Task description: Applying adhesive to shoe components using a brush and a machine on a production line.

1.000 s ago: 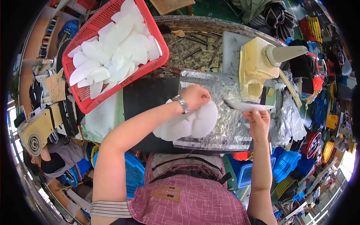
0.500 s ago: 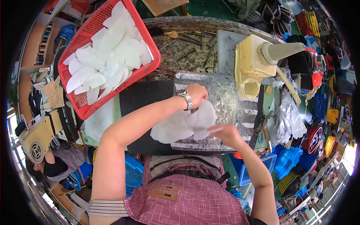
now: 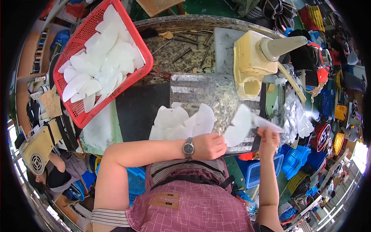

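Note:
My left hand (image 3: pixel 210 146), a watch on its wrist, is closed at the near edge of the worktop. Its fingertips pinch the lower edge of a thin white rounded sheet piece (image 3: pixel 239 127). To the right, my right hand (image 3: pixel 268 142) is raised and grips a flat white strip (image 3: pixel 269 124), smeared by motion, so its exact kind is unclear. Overlapping white rounded pieces (image 3: pixel 170 121) lie left of the held piece, partly behind my left forearm. Beneath them are a black mat (image 3: pixel 135 108) and a stained grey board (image 3: pixel 193 87).
A red basket (image 3: pixel 145 69) heaped with white pieces stands at the far left. At the back right is a yellowed plastic container with a cone spout (image 3: pixel 253 58). Metal rods (image 3: pixel 181 55) lie at the back. Clear plastic bags (image 3: pixel 295 120) hang at the right.
My left hand has come nearer and slightly right, bringing a white rounded piece away from the others. My right hand has moved right with the flat white strip. The view has shifted slightly.

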The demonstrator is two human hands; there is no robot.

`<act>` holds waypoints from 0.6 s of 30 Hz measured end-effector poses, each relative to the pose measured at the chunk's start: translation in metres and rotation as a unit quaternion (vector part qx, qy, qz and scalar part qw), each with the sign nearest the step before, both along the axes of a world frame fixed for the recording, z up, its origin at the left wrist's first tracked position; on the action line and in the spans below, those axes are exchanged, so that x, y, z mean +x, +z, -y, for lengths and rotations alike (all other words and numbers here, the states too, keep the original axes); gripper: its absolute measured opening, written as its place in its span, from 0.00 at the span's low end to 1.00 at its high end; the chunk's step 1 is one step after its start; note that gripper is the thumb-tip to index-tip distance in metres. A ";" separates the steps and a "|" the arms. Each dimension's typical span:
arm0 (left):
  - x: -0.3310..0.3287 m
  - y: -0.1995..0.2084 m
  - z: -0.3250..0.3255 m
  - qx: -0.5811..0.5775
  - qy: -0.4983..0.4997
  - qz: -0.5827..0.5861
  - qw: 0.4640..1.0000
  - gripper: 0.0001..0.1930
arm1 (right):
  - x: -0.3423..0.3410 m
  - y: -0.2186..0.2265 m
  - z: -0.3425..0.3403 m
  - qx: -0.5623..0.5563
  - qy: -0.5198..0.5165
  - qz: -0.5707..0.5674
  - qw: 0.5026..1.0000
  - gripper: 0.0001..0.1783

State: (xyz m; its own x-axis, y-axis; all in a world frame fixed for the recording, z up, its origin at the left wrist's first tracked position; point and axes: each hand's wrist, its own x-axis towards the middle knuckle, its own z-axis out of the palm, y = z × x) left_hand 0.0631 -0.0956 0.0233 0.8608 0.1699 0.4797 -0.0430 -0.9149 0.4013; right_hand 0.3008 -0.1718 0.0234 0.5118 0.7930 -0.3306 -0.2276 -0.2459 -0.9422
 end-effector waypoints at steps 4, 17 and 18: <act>0.009 -0.033 0.022 0.033 -0.056 0.012 0.998 0.14 | -0.010 0.007 -0.017 -0.108 0.287 0.269 0.913 0.06; 0.020 -0.047 0.033 0.057 -0.023 -0.014 0.998 0.07 | -0.006 -0.004 -0.047 -0.070 0.198 0.229 0.951 0.08; 0.021 -0.048 0.029 0.054 -0.024 -0.015 0.998 0.06 | -0.004 -0.030 -0.014 0.006 0.281 0.194 0.940 0.10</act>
